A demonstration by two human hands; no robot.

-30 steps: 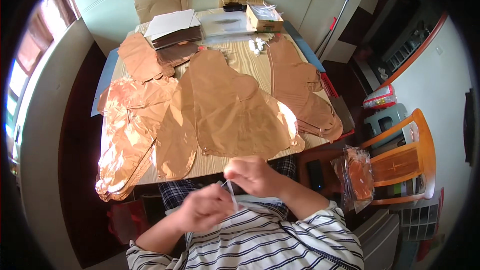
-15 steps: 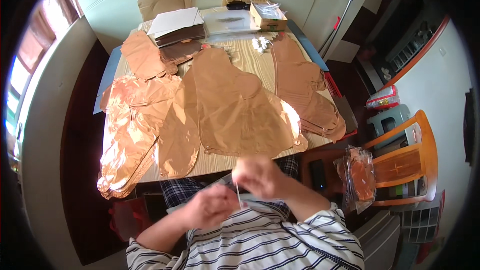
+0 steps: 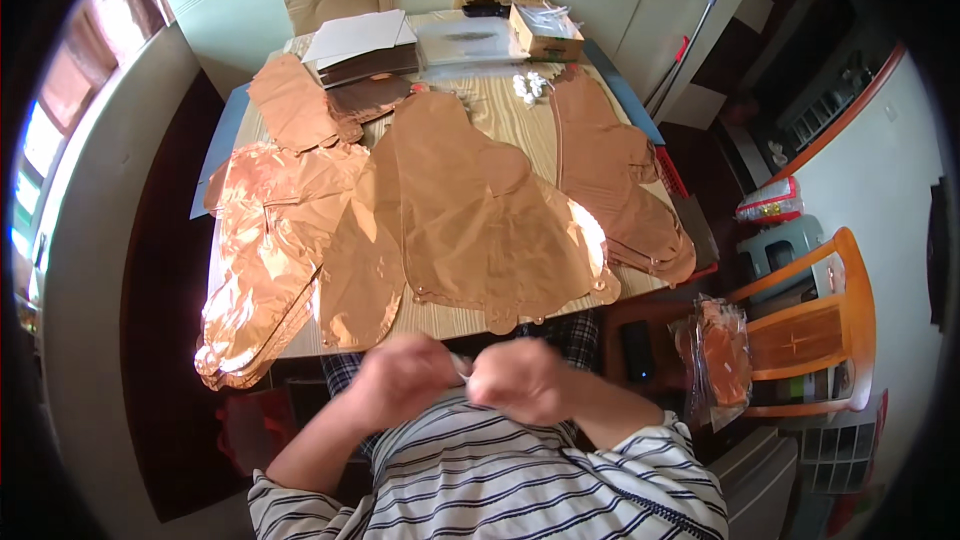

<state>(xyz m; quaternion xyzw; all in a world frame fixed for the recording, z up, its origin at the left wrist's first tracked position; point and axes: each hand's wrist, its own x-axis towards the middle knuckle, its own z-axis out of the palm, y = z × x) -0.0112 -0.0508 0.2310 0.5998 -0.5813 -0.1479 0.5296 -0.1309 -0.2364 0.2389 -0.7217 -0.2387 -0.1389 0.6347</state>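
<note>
Just beyond the table's near edge, in front of my striped shirt, both hands are raised close together and smeared by motion. My left hand is closed, and so is my right hand. Between them a short bit of a thin white strip shows; the rest is hidden by the fingers. Ahead of the hands a large flat rose-gold foil balloon lies on the table. To its left lies a pile of shinier crumpled foil balloons, with another stack of flat foil balloons to its right.
At the table's far side are a stack of white and brown sheets, a clear plastic packet, an open carton and small white pieces. A wooden chair with bagged foil stands right.
My left hand has risen and come level with my right hand. The white strip, upright between them before, now shows only a short piece. The view has shifted slightly.
</note>
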